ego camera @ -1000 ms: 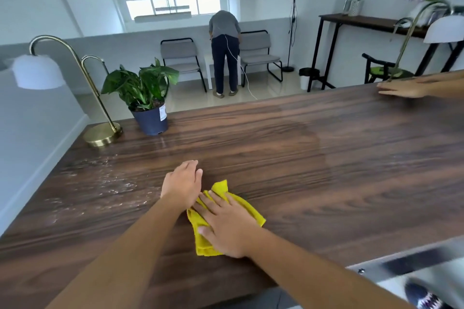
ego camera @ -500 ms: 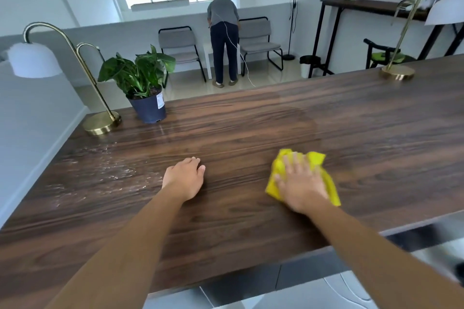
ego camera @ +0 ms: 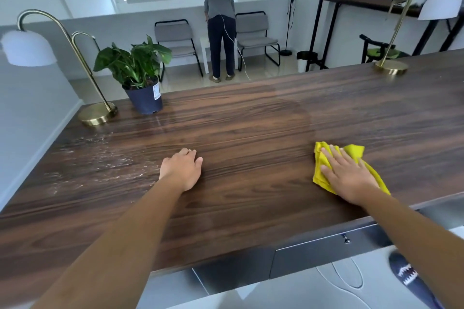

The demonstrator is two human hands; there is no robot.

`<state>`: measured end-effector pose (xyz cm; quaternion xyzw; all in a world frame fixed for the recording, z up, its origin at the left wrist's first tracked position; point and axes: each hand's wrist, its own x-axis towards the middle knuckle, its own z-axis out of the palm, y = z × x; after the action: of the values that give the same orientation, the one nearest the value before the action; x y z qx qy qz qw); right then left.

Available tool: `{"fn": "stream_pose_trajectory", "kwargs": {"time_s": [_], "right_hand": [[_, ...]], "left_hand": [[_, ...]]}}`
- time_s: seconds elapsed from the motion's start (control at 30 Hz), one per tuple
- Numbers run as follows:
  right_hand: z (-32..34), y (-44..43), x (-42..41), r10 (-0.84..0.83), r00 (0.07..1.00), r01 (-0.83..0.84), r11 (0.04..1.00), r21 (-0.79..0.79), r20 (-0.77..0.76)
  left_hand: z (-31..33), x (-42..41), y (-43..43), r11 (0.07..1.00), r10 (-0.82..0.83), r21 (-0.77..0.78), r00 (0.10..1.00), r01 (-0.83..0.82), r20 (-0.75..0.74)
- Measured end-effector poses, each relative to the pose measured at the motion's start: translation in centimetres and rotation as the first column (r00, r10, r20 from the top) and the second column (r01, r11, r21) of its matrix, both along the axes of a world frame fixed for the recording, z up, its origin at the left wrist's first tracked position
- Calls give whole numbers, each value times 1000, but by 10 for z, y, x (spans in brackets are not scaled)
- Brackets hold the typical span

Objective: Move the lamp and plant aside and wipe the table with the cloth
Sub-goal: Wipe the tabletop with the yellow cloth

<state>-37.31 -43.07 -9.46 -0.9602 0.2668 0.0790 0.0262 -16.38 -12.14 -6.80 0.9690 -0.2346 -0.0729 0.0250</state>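
Observation:
My right hand (ego camera: pixel 347 175) lies flat, fingers spread, pressing a yellow cloth (ego camera: pixel 320 163) onto the dark wooden table (ego camera: pixel 251 148) near its front right edge. My left hand (ego camera: pixel 182 169) rests palm down on the table's middle with fingers loosely curled and nothing in it. A brass lamp with a white shade (ego camera: pixel 96 114) stands at the far left corner. Beside it, to the right, sits a green plant in a dark blue pot (ego camera: pixel 144 98). A second brass lamp (ego camera: pixel 391 68) stands at the far right edge.
White streaks and droplets (ego camera: pixel 100 158) mark the table's left part. A grey wall (ego camera: pixel 30 113) borders the table on the left. Beyond the table a person (ego camera: pixel 221 32) bends over between two grey chairs. A drawer with a knob (ego camera: pixel 346 239) is under the front edge.
My right hand has slid the yellow cloth from beside my left hand across the table to the right. My left hand has stayed in place.

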Motion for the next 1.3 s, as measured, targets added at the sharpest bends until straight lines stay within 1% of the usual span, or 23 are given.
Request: {"fn": "stream_pose_trajectory", "kwargs": {"time_s": [0.03,0.1,0.17,0.23,0.3,0.37,0.43,0.47,0.5,0.53,0.6,0.67,0.7,0.77,0.8,0.9,0.93,0.97,1.03,1.1,1.17,1.23,1.3], "right_hand": [[-2,4,-7,-85,996,85,996,20,33],[-2,37,-9,-158,986,159,987,-8,44],[-3,85,-1,-99,993,100,995,-19,60],[-7,143,6,103,988,-102,995,-13,116],[-13,196,10,332,927,-329,943,-47,178],[-12,225,7,524,833,-526,849,-37,180],[-9,229,5,707,692,-705,705,-74,144],[-9,222,6,774,613,-775,628,-71,156],[-9,209,8,812,565,-814,577,-60,146],[-11,198,12,823,550,-826,561,-51,144],[-12,173,27,793,600,-791,608,-73,108],[-12,134,46,703,708,-704,710,-12,65],[-10,115,58,641,764,-641,767,-30,73],[-6,86,79,406,912,-407,913,7,66],[-2,78,88,281,958,-283,958,41,62],[6,102,108,4,997,-13,994,112,72],[7,120,116,-29,997,21,992,123,68],[10,142,122,-12,998,3,992,128,68],[10,205,129,182,979,-192,973,131,88],[6,279,121,463,878,-476,871,120,117],[3,339,105,710,691,-722,687,85,136],[2,362,91,848,513,-857,514,34,135],[4,350,85,912,384,-922,387,5,142]], "left_hand": [[-1,-2,0,1000,5,-3,1000,-5,0],[-4,-5,2,1000,5,-5,1000,-5,6],[-6,-8,3,1000,6,-5,1000,-6,11],[-6,-11,3,1000,9,-10,1000,-9,2],[-4,-13,3,999,15,-34,999,-16,-33],[-3,-16,6,996,23,-89,998,-28,-55],[1,-18,12,987,32,-157,999,-36,-29],[5,-19,18,982,41,-183,999,-44,-16],[8,-19,23,978,43,-203,999,-44,-8],[12,-19,32,976,57,-212,998,-56,0],[19,-20,57,967,125,-225,992,-118,15],[22,-22,86,959,194,-215,981,-186,13],[21,-25,103,952,234,-205,972,-226,15],[18,-33,136,935,308,-190,951,-300,13],[15,-37,152,925,340,-183,940,-332,13],[4,-57,199,875,468,-147,883,-461,18],[0,-63,213,858,504,-131,863,-497,22],[-4,-68,224,842,533,-117,846,-527,24],[-10,-76,241,811,581,-96,814,-576,23],[-14,-79,248,801,596,-84,803,-593,15],[-17,-79,248,803,594,-80,804,-591,23],[-17,-76,246,799,598,-95,801,-593,32],[-16,-70,246,800,596,-114,802,-589,41]]}}
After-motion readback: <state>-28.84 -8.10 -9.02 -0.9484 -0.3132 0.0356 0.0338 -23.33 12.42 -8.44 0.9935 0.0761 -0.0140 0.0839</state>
